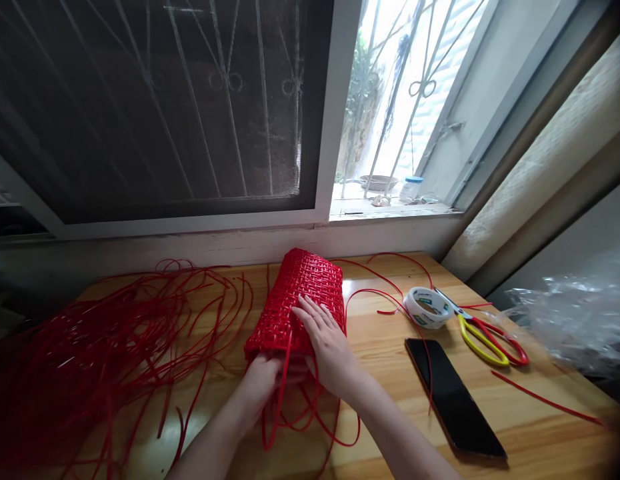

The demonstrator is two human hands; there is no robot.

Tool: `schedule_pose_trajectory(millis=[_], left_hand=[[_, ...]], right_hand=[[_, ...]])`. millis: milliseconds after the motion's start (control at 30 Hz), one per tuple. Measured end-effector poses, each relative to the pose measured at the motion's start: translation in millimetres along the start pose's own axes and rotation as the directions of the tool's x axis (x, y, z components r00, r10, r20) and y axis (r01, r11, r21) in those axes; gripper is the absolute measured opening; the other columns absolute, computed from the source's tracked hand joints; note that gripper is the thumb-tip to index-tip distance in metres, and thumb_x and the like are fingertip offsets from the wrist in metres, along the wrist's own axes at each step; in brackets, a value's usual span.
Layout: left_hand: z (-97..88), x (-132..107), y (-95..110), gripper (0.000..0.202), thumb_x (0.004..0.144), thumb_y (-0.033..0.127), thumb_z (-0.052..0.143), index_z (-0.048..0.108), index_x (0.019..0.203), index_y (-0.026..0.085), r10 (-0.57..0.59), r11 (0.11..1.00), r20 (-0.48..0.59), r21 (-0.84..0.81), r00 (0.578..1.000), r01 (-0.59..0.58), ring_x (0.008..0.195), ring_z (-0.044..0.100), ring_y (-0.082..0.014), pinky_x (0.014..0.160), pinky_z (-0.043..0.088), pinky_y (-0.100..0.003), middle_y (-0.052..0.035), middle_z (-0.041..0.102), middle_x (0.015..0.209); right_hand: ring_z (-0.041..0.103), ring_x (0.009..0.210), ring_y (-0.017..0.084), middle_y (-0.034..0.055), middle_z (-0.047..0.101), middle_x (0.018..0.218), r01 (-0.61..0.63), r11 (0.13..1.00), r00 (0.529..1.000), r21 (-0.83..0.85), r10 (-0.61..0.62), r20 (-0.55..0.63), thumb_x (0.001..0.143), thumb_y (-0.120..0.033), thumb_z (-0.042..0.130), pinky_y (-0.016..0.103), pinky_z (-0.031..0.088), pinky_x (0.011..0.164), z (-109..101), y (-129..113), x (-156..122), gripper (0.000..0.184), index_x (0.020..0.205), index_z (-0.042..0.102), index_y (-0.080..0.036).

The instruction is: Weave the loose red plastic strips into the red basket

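Both forearms reach in from the near edge of the wooden tabletop. Left hand closes its grip on the near end of a red woven plastic basket; right hand lies flat and open on its top. Loose red plastic strands sprawl left; a black phone lies right.

Red woven basket, red strands, black phone, yellow-and-red scissors

We sit in a home craft corner: a wooden bench under a barred window, strewn with red weaving strips, tape, scissors
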State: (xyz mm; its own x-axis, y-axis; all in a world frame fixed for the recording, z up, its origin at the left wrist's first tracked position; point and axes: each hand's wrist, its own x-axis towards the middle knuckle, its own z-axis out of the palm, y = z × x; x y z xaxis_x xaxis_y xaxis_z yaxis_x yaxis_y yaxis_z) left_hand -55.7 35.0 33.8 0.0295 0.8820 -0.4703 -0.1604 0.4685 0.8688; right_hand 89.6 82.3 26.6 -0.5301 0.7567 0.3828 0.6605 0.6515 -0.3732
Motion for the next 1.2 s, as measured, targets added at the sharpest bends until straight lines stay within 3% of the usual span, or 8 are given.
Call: schedule_pose_trajectory(millis=[67,133,267,367,500,667,1000,1200], left_hand=[[-8.6,-15,-3,0.027,0.084,0.032,0.049,0.064,0.091,0.01,-0.012,1.0,0.164,-0.016,0.986,0.015,0.076,0.062,-0.0196,0.078,0.048,-0.037,-0.0077,0.067,0.081],[-16.7,-32,-3,0.037,0.082,0.042,0.047,0.066,0.086,0.011,0.023,0.999,0.328,0.013,0.945,-0.029,0.08,0.062,-0.0221,0.082,0.045,-0.037,-0.0099,0.068,0.081],[-22.7,-54,-3,0.036,0.08,0.047,0.05,0.066,0.082,0.015,0.189,0.941,0.342,0.204,0.92,-0.269,0.089,0.055,-0.0194,0.085,0.039,-0.03,-0.0066,0.063,0.089],[-20.7,-58,-7,0.026,0.074,0.043,0.061,0.056,0.078,0.018,0.309,0.923,0.27,0.147,0.912,-0.356,0.08,0.051,-0.0146,0.075,0.039,-0.025,-0.0012,0.056,0.082],[-22.3,-60,-15,0.027,0.077,0.043,0.058,0.049,0.081,0.018,0.295,0.941,0.267,0.084,0.918,-0.327,0.064,0.051,-0.0116,0.069,0.04,-0.026,0.002,0.057,0.065],[-25.4,-58,-25,0.035,0.069,0.044,0.066,0.054,0.081,0.013,0.176,0.961,0.271,0.161,0.946,-0.224,0.069,0.062,-0.018,0.074,0.044,-0.032,-0.0086,0.07,0.071],[-15.7,-55,-23,0.034,0.069,0.044,0.066,0.06,0.073,0.011,0.155,0.954,0.387,0.179,0.909,-0.239,0.074,0.066,-0.022,0.074,0.043,-0.033,-0.0127,0.073,0.073],[-15.0,-56,-27,0.038,0.067,0.041,0.07,0.058,0.087,0.011,0.097,0.986,0.493,0.069,0.865,-0.15,0.085,0.064,-0.0225,0.08,0.041,-0.033,-0.0123,0.071,0.081]], right_hand=[[0.02,0.135,0.021,0.0104,0.028,0.145,-0.024,0.998,1.0,-0.057,0.024,0.006,0.064,0.001,0.039,0.046,0.02,0.109,1,-2,4,0.073,0.135,0.034,-0.014],[0.02,0.135,0.021,0.0112,0.028,0.145,-0.033,0.993,0.999,-0.109,0.036,0.023,0.066,0.001,0.037,0.044,0.02,0.109,2,-4,9,0.071,0.135,0.034,-0.012],[0.024,0.134,0.023,0.0111,0.03,0.145,-0.05,0.981,0.997,-0.187,0.06,0.05,0.071,0.001,0.035,0.045,0.022,0.108,2,-8,15,0.065,0.135,0.036,-0.012],[0.025,0.133,0.023,0.0099,0.029,0.145,-0.052,0.97,0.997,-0.237,0.066,0.051,0.071,0.0,0.037,0.044,0.023,0.107,1,-5,16,0.067,0.137,0.033,-0.013],[0.021,0.135,0.021,0.0044,0.027,0.146,-0.071,0.945,0.994,-0.32,0.094,0.058,0.072,0.002,0.035,0.042,0.025,0.107,-4,3,14,0.07,0.139,0.029,-0.018],[0.019,0.135,0.025,-0.003,0.025,0.147,-0.185,0.902,0.97,-0.391,0.231,0.073,0.079,0.002,0.029,0.047,0.026,0.104,-4,1,14,0.068,0.14,0.026,-0.028],[0.022,0.133,0.031,-0.0037,0.026,0.146,-0.269,0.883,0.94,-0.386,0.327,0.094,0.084,-0.003,0.027,0.054,0.025,0.102,6,-10,23,0.062,0.14,0.024,-0.03],[0.02,0.134,0.03,-0.0035,0.026,0.147,-0.278,0.888,0.929,-0.367,0.345,0.132,0.084,-0.004,0.026,0.054,0.024,0.101,7,-10,26,0.062,0.14,0.024,-0.029]])
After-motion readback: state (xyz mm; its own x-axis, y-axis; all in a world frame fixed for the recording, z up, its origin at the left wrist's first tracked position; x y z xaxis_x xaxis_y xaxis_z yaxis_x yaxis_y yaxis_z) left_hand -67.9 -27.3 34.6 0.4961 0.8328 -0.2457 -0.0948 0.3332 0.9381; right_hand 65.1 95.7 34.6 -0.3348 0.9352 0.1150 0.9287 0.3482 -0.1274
